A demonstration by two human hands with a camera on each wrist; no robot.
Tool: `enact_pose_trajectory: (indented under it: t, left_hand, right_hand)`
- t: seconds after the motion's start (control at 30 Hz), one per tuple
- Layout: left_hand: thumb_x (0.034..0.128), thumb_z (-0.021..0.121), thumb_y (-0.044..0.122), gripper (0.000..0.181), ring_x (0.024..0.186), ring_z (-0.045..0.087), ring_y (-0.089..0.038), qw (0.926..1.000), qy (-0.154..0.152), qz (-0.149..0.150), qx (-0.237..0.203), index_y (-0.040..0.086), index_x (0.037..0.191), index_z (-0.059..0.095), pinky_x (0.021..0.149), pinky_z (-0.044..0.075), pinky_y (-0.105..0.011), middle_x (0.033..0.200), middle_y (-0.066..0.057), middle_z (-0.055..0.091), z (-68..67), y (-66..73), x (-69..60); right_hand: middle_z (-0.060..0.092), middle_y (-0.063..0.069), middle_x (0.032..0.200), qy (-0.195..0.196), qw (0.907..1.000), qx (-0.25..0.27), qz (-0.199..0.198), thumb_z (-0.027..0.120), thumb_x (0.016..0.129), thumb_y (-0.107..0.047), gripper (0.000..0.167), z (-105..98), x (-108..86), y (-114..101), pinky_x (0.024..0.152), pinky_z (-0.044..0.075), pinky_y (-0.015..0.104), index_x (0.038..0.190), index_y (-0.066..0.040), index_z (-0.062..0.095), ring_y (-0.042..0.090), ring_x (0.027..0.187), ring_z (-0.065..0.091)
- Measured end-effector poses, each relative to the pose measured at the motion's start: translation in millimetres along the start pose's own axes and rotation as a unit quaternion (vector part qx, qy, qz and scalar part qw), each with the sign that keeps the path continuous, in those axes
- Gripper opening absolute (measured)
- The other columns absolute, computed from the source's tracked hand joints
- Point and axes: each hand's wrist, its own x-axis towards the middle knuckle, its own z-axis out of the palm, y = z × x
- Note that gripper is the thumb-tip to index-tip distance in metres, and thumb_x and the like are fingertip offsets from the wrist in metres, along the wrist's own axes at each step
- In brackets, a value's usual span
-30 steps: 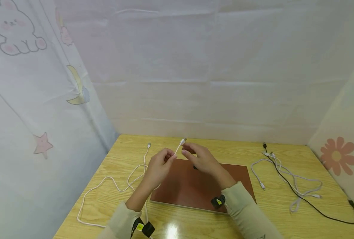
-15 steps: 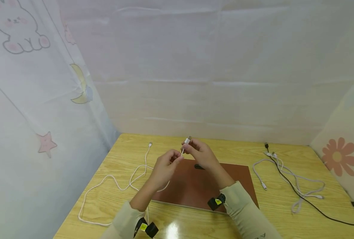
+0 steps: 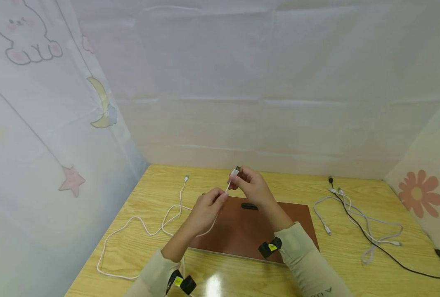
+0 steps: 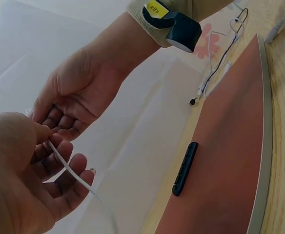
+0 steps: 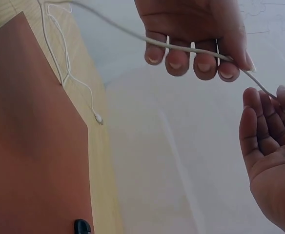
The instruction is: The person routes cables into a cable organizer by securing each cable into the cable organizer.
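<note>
Cable (image 4: 79, 178) is pinched in left grip (image 3: 206, 208), its plug (image 3: 235, 171) in right grip (image 3: 252, 187).

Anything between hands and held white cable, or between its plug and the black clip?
Nothing visible at the cable: left hand and right hand both pinch it. In the head view, only the right hand sits partly between plug and black clip.
</note>
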Motion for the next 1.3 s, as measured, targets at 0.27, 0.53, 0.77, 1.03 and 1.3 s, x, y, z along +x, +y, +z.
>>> enact_pose_trajectory:
  t: [0.27,0.53,0.77,1.03,1.3]
  left_hand:
    - [0.1088,0.045,0.035,0.032,0.058,0.048,-0.010,0.9998,-0.012,-0.013,-0.003,0.008,0.100,0.062,0.055,0.044,-0.025,0.075,-0.007,0.055,2.5,-6.3,-6.5]
    - [0.1093,0.045,0.032,0.029,0.066,0.050,-0.010,0.9990,-0.013,0.002,0.044,0.012,0.102,0.064,0.062,0.044,-0.026,0.081,-0.007,0.062,7.3,-13.3,-13.7]
    - [0.1083,0.048,0.030,0.025,0.059,0.046,-0.006,0.9960,-0.011,0.012,0.088,0.014,0.102,0.066,0.056,0.041,-0.025,0.069,0.005,0.052,13.3,-16.3,-18.1]
    - [0.1064,0.052,0.025,0.023,0.063,0.049,-0.006,0.9838,0.003,0.048,0.173,0.010,0.103,0.069,0.059,0.044,-0.025,0.075,0.001,0.063,23.9,-17.8,-19.9]
    - [0.1043,0.056,0.017,0.014,0.068,0.057,-0.012,0.9676,0.011,0.072,0.242,0.009,0.107,0.067,0.061,0.048,-0.029,0.090,-0.005,0.073,31.6,-18.2,-22.8]
  right_hand:
    - [0.071,0.014,0.092,0.015,0.9991,-0.001,0.041,0.066,0.100,-0.027,0.028,-2.8,3.2,0.1,0.074,0.058,0.030,0.105,0.000,0.065,0.031,0.084,0.071]
    - [0.073,0.011,0.087,0.025,0.9975,-0.022,0.063,0.067,0.099,-0.025,0.025,-9.0,5.0,-1.1,0.073,0.059,0.031,0.103,-0.001,0.067,0.029,0.081,0.072]
    - [0.073,0.010,0.085,0.031,0.9955,-0.027,0.086,0.068,0.098,-0.026,0.031,-12.7,6.3,4.1,0.074,0.060,0.034,0.106,0.004,0.066,0.029,0.080,0.073]
    - [0.073,0.009,0.084,0.024,0.9922,-0.045,0.114,0.066,0.100,-0.023,0.023,-17.4,5.9,12.2,0.072,0.060,0.033,0.101,0.000,0.066,0.029,0.080,0.073]
    - [0.073,0.008,0.083,0.018,0.9890,-0.064,0.132,0.066,0.100,-0.023,0.021,-22.4,3.5,17.1,0.070,0.059,0.032,0.096,-0.002,0.065,0.030,0.080,0.073]
